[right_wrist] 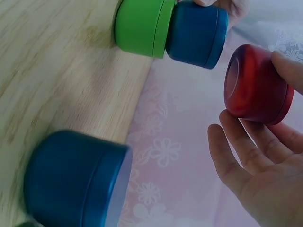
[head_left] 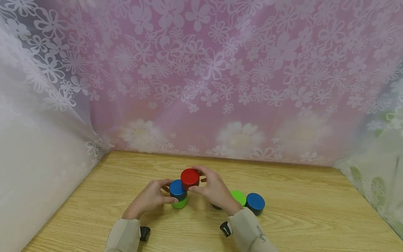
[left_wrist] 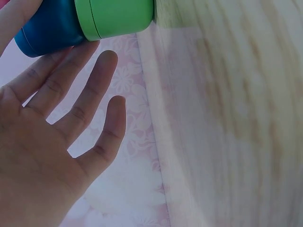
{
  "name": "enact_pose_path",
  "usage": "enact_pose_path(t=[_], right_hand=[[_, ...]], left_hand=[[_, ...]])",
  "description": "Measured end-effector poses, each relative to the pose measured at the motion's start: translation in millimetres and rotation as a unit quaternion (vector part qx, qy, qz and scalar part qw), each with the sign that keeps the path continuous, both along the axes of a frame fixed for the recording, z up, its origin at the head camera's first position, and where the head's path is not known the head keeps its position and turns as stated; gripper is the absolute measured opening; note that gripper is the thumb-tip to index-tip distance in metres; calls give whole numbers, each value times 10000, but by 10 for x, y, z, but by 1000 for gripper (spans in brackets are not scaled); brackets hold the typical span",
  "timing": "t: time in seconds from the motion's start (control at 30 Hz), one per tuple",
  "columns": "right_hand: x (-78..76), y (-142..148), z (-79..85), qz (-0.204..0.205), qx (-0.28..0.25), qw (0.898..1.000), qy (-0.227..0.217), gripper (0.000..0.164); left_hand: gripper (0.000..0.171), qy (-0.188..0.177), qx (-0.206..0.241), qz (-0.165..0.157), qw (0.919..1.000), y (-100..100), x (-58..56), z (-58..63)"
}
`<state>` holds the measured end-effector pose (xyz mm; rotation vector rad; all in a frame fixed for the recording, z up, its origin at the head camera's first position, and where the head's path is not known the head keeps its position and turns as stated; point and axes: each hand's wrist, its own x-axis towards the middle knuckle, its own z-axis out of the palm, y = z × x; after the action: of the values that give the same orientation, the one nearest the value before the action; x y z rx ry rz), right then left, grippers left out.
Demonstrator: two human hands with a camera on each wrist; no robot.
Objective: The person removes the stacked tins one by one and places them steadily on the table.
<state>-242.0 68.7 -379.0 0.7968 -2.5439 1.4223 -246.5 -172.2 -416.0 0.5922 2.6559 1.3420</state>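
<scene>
A red tin [head_left: 190, 176] is in the air, grasped between the thumb and fingers of the right hand [head_left: 217, 190], just beside and higher than a blue tin [head_left: 177, 187]; the right wrist view shows a gap between the two. That blue tin sits on top of a lime-green tin [head_left: 180, 203], which stands on the wood-grained desk [head_left: 308, 217]. The left hand [head_left: 148, 197] pinches the stacked blue tin with thumb and fingertips, its little finger extended free. Beyond the right forearm, a second green tin [head_left: 238, 196] and a second blue tin [head_left: 255, 203] stand side by side on the desk. Light beige sleeves [head_left: 247, 227] cover both forearms, and a pink floral curtain [head_left: 214, 80] hangs behind everything.
</scene>
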Motion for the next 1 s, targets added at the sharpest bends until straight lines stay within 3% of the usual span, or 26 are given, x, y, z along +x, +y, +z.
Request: enact_pose_path(t=[1.0], right_hand=[[29,406,21,-257,119,9996,89,60]], left_hand=[[57,59,23,60,10000,11,-29,-38]])
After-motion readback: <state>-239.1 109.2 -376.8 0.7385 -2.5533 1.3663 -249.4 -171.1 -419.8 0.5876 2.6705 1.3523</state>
